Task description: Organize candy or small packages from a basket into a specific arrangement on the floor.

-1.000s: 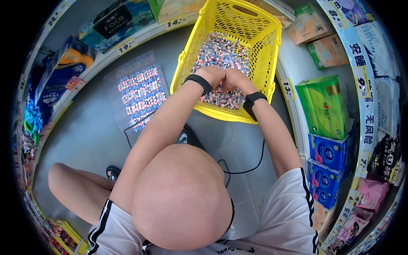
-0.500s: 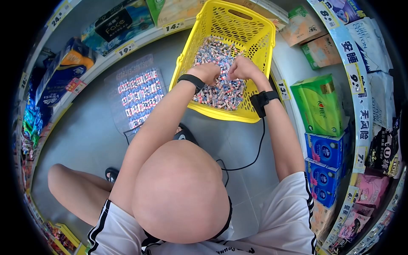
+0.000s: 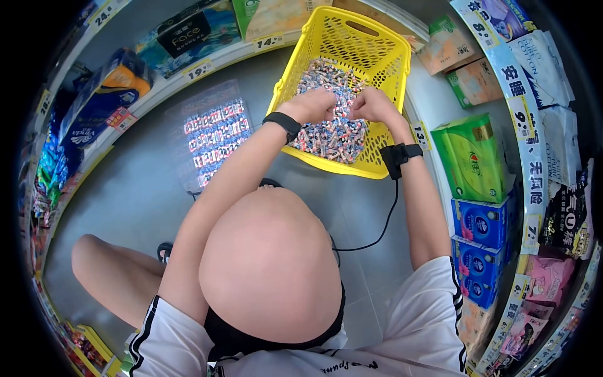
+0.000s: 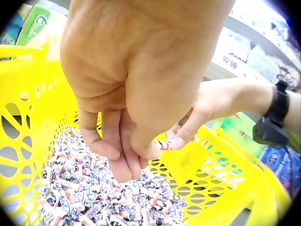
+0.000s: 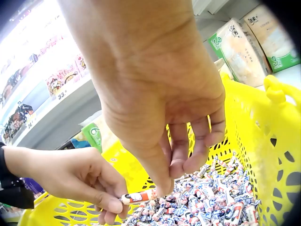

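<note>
A small wrapped candy (image 5: 139, 196) in white, red and blue paper spans the gap between both hands, above a yellow plastic basket (image 3: 295, 69). My left hand (image 3: 308, 105) pinches one end of it between thumb and fingers. At the other end, my right hand (image 3: 375, 105) pinches the twisted wrapper; its remaining fingers curl loosely in the right wrist view. Below the hands, a thick layer of similar wrapped candies (image 4: 94, 188) covers the basket's bottom. The candy shows only in part between the fingertips in the left wrist view.
Left of the basket, a clear plastic bag (image 3: 217, 138) with rows of the same candies lies on the grey floor (image 3: 138, 188). Shelves with tissue packs (image 3: 468, 157) stand close on the right and behind. A black cable (image 3: 377, 242) hangs from the right wristband.
The hands were together over the candies, then the right hand moved apart to the right. Now they are close again, with a candy between their fingertips. The head view has shifted slightly.
</note>
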Demonstrator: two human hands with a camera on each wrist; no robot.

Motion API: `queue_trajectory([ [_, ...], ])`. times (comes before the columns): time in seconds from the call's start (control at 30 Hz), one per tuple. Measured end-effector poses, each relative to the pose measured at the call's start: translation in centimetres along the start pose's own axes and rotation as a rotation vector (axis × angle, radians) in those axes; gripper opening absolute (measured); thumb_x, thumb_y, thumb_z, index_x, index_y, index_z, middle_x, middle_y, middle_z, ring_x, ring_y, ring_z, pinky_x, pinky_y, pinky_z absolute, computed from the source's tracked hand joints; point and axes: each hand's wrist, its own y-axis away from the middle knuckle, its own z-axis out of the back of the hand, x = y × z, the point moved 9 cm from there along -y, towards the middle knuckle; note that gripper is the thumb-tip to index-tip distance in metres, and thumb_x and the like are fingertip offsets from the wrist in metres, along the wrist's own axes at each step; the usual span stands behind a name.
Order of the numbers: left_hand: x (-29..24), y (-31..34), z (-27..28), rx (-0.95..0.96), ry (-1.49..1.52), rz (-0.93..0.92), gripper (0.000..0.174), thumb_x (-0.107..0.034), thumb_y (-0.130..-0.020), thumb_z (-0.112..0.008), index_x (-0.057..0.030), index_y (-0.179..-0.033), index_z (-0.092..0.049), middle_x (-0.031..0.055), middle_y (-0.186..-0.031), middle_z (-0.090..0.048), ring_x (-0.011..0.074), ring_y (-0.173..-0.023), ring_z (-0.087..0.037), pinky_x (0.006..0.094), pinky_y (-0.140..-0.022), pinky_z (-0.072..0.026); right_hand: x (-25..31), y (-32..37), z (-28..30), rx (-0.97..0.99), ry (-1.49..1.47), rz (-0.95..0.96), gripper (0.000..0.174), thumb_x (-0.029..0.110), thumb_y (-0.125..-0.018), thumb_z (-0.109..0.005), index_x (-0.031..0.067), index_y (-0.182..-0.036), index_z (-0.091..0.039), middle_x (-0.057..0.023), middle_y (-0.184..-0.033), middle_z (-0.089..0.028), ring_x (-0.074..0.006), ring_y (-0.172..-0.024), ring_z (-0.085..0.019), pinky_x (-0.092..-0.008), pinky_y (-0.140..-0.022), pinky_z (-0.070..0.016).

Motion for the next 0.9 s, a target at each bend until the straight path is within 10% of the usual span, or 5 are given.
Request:
queue_trajectory([
  [0.43, -1.3, 7.4, 6.6, -0.215, 0.016, -0.027, 0.012, -0.013, -0.086, -0.072, -0.0021, -0.088, -0.075, 0.0200, -0.087, -0.072, 0.0399, -0.088, -0.068, 0.0470, -0.082, -0.0540, 8.8, 3.3, 1.1, -0.015, -0.254, 0.268, 0.022, 0.001, -0.081, -0.077, 0.0023, -0.102, -0.075, -0.0111, -0.086, -0.076, -0.0185, -0.079, -0.074, -0.0319, -0.078, -0.0589],
  [0.9, 2.7, 18.7, 14.8, -0.376, -0.015, 0.126, 0.015, -0.013, -0.088, -0.068, -0.0028, -0.095, -0.076, 0.0218, -0.098, -0.072, 0.0409, -0.097, -0.069, 0.0482, -0.085, -0.0551, 23.2, 3.4, 1.7, -0.097, -0.156, 0.451, 0.022, 0.015, -0.083, -0.082, 0.0013, -0.100, -0.077, -0.0118, -0.085, -0.076, -0.0189, -0.078, -0.072, -0.0323, -0.076, -0.0569],
])
